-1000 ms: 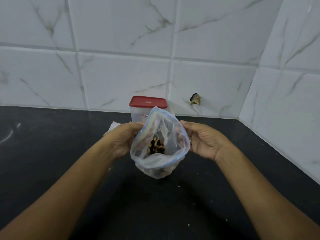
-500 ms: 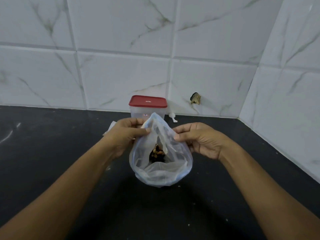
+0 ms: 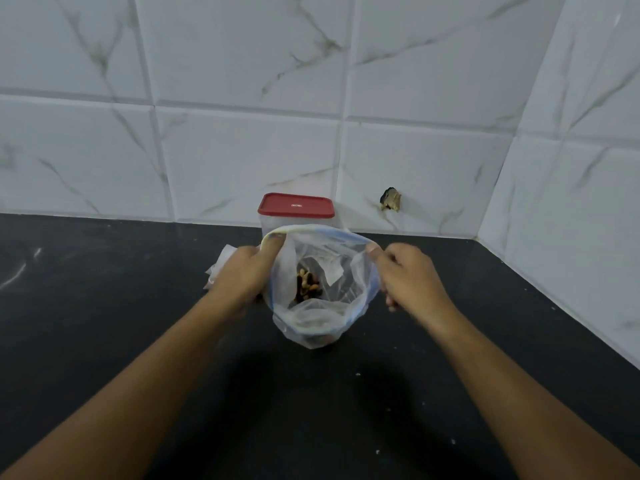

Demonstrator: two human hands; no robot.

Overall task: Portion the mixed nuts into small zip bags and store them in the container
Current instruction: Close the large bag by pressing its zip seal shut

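Note:
A clear zip bag [image 3: 318,317] with a blue seal strip stands on the black counter, its mouth pulled wide. Mixed nuts [image 3: 307,287] lie at its bottom. My left hand [image 3: 242,275] pinches the left rim of the mouth, and my right hand [image 3: 408,277] pinches the right rim. Behind the bag stands a clear container with a red lid [image 3: 296,205], lid on, its lower body hidden by the bag.
Crumpled clear plastic [image 3: 221,263] lies behind my left hand. The black counter [image 3: 104,306] ends at white marble-look tiled walls at the back and right. A chipped hole [image 3: 390,199] marks the back wall. Small crumbs dot the counter.
Both hands have pulled apart along the rim, stretching the bag's mouth wide open. The bag stays in the same spot in front of the container.

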